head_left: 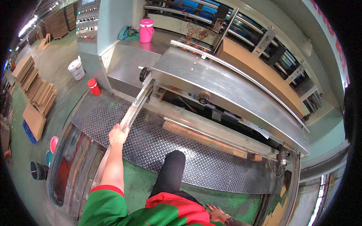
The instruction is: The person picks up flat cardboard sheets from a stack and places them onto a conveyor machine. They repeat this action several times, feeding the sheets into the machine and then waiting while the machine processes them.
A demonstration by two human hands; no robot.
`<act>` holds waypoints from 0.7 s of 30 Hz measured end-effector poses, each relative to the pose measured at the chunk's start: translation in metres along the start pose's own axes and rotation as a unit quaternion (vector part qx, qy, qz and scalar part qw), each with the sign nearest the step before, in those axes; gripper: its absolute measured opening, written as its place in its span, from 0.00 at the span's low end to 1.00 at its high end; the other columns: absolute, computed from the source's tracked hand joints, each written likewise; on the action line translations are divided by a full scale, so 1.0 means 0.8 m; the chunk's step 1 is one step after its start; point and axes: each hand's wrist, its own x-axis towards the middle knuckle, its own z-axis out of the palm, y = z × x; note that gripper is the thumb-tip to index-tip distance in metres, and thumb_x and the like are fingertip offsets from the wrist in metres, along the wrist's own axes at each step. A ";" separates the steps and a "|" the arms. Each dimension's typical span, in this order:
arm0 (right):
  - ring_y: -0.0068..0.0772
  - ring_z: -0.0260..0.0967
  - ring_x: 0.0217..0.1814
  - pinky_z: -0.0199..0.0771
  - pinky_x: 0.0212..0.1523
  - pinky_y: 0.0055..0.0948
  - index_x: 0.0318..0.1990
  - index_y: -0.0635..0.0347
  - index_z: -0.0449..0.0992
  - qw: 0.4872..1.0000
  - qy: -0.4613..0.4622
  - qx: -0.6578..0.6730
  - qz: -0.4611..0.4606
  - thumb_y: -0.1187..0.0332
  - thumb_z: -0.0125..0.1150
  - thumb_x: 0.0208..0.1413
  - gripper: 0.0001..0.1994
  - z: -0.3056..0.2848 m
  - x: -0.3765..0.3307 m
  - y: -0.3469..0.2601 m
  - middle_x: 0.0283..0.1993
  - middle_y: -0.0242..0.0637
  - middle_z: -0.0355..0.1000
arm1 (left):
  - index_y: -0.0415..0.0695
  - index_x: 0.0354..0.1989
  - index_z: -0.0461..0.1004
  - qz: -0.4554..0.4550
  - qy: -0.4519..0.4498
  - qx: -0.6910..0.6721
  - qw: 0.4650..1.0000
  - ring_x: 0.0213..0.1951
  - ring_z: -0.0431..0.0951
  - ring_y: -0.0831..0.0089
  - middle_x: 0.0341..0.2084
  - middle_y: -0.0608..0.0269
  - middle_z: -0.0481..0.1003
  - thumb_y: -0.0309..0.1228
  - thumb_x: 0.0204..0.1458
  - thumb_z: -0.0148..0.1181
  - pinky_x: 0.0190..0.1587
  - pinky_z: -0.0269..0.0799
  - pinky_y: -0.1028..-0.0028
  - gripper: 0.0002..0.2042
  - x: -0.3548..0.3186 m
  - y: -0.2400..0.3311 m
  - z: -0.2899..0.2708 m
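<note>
My left hand (118, 135) is wrapped round a long metal rail (132, 110) that runs from the machine down past my left side. Beyond it stretches the machine's steel table (226, 83), with a black knob (203, 98) on its near side and a black handwheel (144, 74) at its left end. My right hand (216, 214) is low beside my body, its fingers spread with nothing in them. One of my legs (171, 169) is forward over the diamond-plate step (147, 141).
A stack of brown cardboard (252, 67) stands behind the steel table. Pink (146, 32) and red containers (94, 87) and a white bucket (76, 69) are at left, near the control panel (87, 22). Cardboard piles (39, 92) lie on the floor farther left.
</note>
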 end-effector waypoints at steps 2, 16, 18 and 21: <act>0.61 0.55 0.86 0.76 0.66 0.72 0.77 0.45 0.69 0.992 -0.084 0.082 0.051 0.49 0.61 0.67 0.33 0.025 0.012 -0.003 0.87 0.51 0.49 | 0.36 0.48 0.80 0.000 0.000 0.004 1.000 0.46 0.88 0.42 0.45 0.40 0.85 0.64 0.64 0.57 0.53 0.83 0.49 0.35 0.001 -0.001 0.001; 0.66 0.83 0.56 0.84 0.56 0.60 0.69 0.60 0.71 0.926 0.019 0.286 0.246 0.47 0.51 0.71 0.30 0.125 0.058 0.002 0.51 0.60 0.84 | 0.35 0.48 0.81 0.005 0.012 -0.006 1.000 0.47 0.87 0.42 0.46 0.39 0.85 0.62 0.65 0.57 0.54 0.83 0.47 0.33 -0.002 0.001 0.000; 0.67 0.82 0.55 0.84 0.56 0.60 0.71 0.60 0.70 0.935 -0.003 0.257 0.242 0.47 0.51 0.71 0.31 0.131 0.063 0.005 0.52 0.61 0.84 | 0.36 0.48 0.81 0.000 0.001 -0.008 1.000 0.47 0.87 0.41 0.47 0.38 0.84 0.62 0.65 0.56 0.54 0.83 0.47 0.34 -0.002 0.001 0.000; 0.67 0.82 0.54 0.84 0.55 0.60 0.72 0.60 0.70 0.920 0.010 0.276 0.278 0.46 0.51 0.70 0.32 0.140 0.070 0.007 0.51 0.61 0.84 | 0.36 0.49 0.80 -0.001 0.003 -0.010 1.000 0.47 0.87 0.41 0.47 0.39 0.84 0.63 0.65 0.56 0.54 0.83 0.48 0.34 -0.001 0.002 0.001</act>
